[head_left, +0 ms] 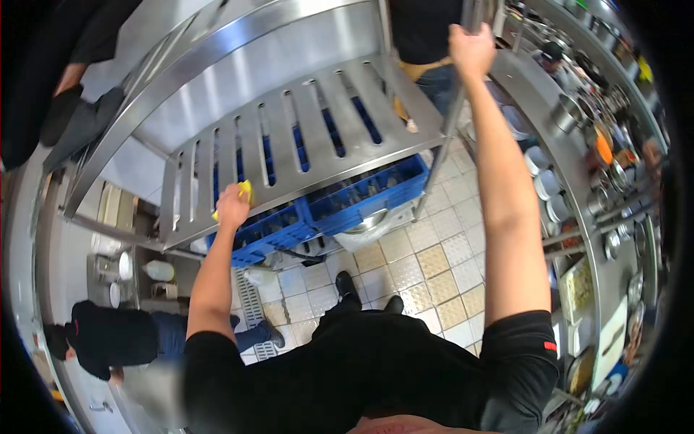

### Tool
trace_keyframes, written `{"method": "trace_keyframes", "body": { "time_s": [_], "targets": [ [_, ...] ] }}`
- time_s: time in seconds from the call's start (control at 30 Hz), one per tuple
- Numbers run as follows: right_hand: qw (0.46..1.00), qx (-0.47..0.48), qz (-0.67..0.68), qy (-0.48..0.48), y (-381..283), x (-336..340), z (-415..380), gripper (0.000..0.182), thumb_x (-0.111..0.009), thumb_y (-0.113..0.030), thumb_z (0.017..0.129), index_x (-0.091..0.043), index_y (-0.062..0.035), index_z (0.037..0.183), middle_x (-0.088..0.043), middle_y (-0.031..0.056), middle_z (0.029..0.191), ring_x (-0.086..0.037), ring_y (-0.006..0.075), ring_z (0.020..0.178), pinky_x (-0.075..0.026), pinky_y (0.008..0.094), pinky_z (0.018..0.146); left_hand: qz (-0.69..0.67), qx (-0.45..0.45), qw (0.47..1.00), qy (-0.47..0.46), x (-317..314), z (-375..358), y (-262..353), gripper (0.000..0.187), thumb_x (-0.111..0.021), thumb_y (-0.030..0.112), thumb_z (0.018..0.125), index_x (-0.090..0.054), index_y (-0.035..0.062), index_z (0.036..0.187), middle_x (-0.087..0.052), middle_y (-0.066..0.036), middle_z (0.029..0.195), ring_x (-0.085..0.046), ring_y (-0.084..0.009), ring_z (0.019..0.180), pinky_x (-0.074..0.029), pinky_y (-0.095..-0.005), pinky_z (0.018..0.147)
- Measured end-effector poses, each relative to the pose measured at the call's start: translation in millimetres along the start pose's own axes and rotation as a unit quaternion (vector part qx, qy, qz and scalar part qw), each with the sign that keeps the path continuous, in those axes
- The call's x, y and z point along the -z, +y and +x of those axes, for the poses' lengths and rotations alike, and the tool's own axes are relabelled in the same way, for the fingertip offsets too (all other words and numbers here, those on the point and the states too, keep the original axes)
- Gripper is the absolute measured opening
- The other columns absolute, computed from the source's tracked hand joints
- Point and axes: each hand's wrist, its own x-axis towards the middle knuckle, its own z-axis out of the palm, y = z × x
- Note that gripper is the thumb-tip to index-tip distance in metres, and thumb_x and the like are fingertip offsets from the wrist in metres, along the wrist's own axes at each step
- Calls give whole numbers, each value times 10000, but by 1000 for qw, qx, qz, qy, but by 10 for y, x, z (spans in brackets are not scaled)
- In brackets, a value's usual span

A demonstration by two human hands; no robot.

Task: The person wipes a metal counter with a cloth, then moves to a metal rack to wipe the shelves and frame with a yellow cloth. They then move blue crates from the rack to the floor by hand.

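Note:
My left hand [233, 208] is closed round a yellow cloth [245, 189] at the front edge of a slotted steel shelf [278, 184]. Part of the cloth is hidden under the fingers. Up at the right, my right hand [473, 52] wraps round an upright steel post [457, 108] of the same rack. Blue plastic crates [369, 194] sit below the slotted shelf, with dark contents that I cannot make out. A steel upper shelf edge [217, 45] curves across above.
A person in black [116, 334] stands at a counter on the left; another person [426, 36] is behind the rack. At the right a long steel counter [538, 108] runs beside stacked containers and steel pots [566, 113]. Tiled floor [405, 249] and a drain grate [249, 296] lie below.

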Motion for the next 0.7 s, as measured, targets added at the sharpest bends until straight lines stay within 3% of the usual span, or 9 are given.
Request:
{"method": "trace_keyframes", "body": {
  "time_s": [0.03,0.1,0.17,0.27,0.37,0.57,0.7],
  "targets": [
    [999,-27,8,-34,2,6,34,708,-724,-387,703,-591,108,1192,-662,329,1059,-644,443,1065,-507,436,938,5,-6,1000,4,0,-39,43,277,-581,291,917,-583,58,1065,-633,-193,1110,-579,-417,1071,-451,-523,912],
    [1000,-10,17,-12,-121,84,-28,663,-706,-353,698,-593,124,1144,-663,338,1013,-653,453,1026,-518,456,904,13,-4,1000,-7,63,-60,107,279,-575,287,923,-576,47,1067,-619,-193,1130,-578,-424,1062,-448,-529,904],
    [998,21,40,50,-103,17,-51,374,-678,-273,712,-589,31,910,-682,296,878,-664,475,910,-526,511,833,22,-11,1000,-17,14,-12,61,281,-564,286,929,-579,44,1070,-614,-185,1133,-567,-419,1070,-443,-519,914],
    [999,-20,43,17,-121,22,-30,343,-683,-262,719,-594,14,901,-692,272,852,-680,455,863,-534,495,812,19,-32,998,44,-59,52,134,243,-560,264,928,-566,30,992,-620,-202,1044,-574,-423,1020,-451,-530,871],
    [997,-24,63,23,-141,35,-59,332,-682,-259,720,-610,0,913,-700,251,841,-696,420,852,-539,468,802,28,-5,998,65,-102,275,273,247,-554,260,932,-570,26,1011,-622,-203,1045,-562,-420,1048,-443,-521,892],
    [998,4,13,68,133,-183,33,384,-699,-269,715,-634,26,951,-704,250,829,-710,393,844,-541,443,791,25,18,998,63,-424,1237,104,284,-530,290,939,-589,50,1079,-632,-180,1151,-571,-408,1093,-443,-545,920],
    [997,11,64,41,-78,-70,-53,315,-703,-259,736,-655,-13,928,-715,166,805,-711,300,795,-537,402,757,30,46,995,83,-808,2089,-127,369,-475,333,954,-555,40,1163,-635,-183,1156,-566,-401,1147,-439,-520,980]
  ]
}}
